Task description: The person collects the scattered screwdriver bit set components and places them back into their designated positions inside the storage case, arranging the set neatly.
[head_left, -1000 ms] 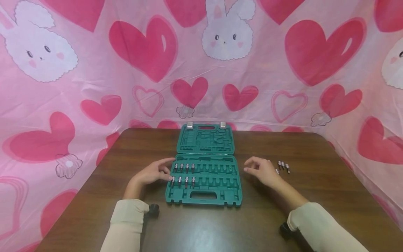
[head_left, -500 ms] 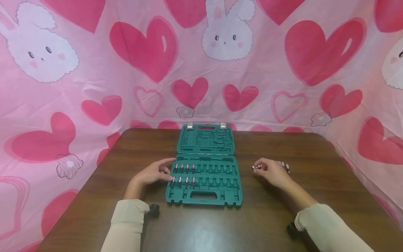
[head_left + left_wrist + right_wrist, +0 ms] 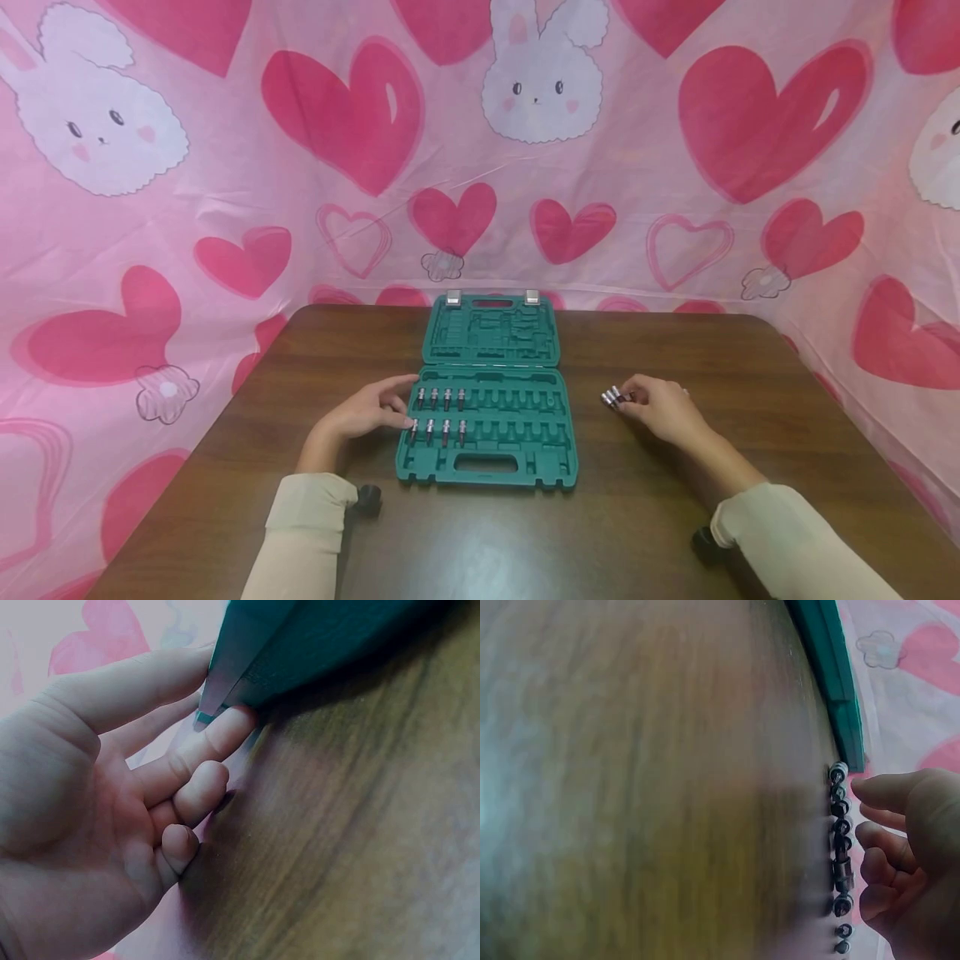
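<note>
A green tool case (image 3: 486,467) lies unfolded on the brown table, with two rows of bit sockets (image 3: 446,400) in the left part of its tray. My left hand (image 3: 369,410) spans the tray's left edge; in the left wrist view its thumb (image 3: 150,686) and a fingertip meet the case's side, other fingers bent. My right hand (image 3: 663,408) is over the table right of the case, beside loose bit sockets (image 3: 611,397). From the right wrist, several bit sockets (image 3: 841,825) show in a line along the fingertips, the thumb near the first one. The hand partly hides them in the head view.
The case's lid (image 3: 491,329) leans back behind the tray, with metal latches (image 3: 453,298) on its far edge. Vacant slots (image 3: 517,432) fill the tray's right half. A pink cloth (image 3: 637,167) with hearts and rabbits hangs around the table (image 3: 480,542).
My right hand has shifted right, away from the case, uncovering bit sockets at its fingertips and covering those farther right. My left hand stays at the case's edge.
</note>
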The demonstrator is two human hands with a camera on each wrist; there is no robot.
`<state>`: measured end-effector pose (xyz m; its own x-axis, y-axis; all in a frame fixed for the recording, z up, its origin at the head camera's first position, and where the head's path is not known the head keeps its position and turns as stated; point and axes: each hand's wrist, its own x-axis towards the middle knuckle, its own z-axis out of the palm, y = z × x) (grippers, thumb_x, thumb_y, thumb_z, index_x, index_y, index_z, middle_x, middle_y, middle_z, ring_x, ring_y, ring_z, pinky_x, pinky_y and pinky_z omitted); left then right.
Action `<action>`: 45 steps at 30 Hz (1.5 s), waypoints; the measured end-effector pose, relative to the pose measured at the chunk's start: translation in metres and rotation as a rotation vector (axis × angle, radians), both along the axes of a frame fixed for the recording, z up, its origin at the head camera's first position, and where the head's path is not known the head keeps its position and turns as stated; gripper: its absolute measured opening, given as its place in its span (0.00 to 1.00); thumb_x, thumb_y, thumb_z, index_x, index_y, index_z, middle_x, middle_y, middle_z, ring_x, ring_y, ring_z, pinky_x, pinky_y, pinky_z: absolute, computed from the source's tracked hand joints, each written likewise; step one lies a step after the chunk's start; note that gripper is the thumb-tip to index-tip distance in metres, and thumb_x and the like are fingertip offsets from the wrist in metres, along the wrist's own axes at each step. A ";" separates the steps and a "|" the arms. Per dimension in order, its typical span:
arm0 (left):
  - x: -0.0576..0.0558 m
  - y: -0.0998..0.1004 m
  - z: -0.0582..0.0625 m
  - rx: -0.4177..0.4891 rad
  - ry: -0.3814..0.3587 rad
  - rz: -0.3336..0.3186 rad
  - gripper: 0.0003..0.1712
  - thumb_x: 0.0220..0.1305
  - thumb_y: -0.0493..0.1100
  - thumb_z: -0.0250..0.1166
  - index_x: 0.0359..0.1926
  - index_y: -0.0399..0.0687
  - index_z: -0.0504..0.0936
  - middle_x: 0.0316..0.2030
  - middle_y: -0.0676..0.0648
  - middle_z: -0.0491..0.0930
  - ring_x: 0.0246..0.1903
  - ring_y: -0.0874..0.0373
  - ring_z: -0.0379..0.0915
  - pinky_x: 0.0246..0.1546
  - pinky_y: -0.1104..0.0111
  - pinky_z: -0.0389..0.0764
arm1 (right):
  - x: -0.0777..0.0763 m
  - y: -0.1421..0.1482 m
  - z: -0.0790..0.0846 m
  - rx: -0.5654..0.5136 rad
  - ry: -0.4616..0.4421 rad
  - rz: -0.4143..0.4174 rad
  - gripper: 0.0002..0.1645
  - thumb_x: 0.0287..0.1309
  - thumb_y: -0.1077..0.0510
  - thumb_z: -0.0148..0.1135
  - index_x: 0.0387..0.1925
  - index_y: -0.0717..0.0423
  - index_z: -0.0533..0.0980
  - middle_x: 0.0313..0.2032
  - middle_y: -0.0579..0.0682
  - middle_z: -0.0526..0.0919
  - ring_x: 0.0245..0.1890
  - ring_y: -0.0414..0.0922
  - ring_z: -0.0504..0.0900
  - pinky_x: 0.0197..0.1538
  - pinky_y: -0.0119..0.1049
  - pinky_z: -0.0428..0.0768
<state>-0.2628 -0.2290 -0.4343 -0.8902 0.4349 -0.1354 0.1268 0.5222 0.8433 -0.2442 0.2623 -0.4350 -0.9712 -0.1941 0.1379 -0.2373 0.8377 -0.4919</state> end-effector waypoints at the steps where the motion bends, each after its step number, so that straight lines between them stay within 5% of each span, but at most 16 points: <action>1: 0.000 0.000 0.000 0.000 -0.001 0.000 0.46 0.56 0.45 0.72 0.73 0.49 0.61 0.35 0.47 0.82 0.39 0.52 0.77 0.52 0.51 0.73 | 0.000 0.001 0.000 0.000 0.011 0.006 0.10 0.56 0.57 0.69 0.40 0.54 0.80 0.23 0.44 0.75 0.22 0.44 0.70 0.28 0.39 0.67; 21: 0.002 -0.001 0.004 -0.002 0.009 -0.010 0.46 0.57 0.45 0.72 0.73 0.47 0.60 0.36 0.46 0.82 0.39 0.51 0.77 0.53 0.50 0.73 | 0.004 0.024 -0.006 0.019 0.110 0.014 0.08 0.53 0.60 0.71 0.35 0.54 0.80 0.21 0.41 0.76 0.23 0.41 0.73 0.28 0.39 0.70; 45: 0.002 -0.001 0.004 -0.005 0.012 -0.015 0.47 0.56 0.46 0.72 0.73 0.48 0.60 0.36 0.47 0.82 0.38 0.52 0.78 0.53 0.51 0.73 | 0.005 0.047 -0.013 0.012 0.077 -0.016 0.06 0.55 0.60 0.69 0.33 0.55 0.79 0.19 0.42 0.74 0.21 0.41 0.71 0.27 0.39 0.68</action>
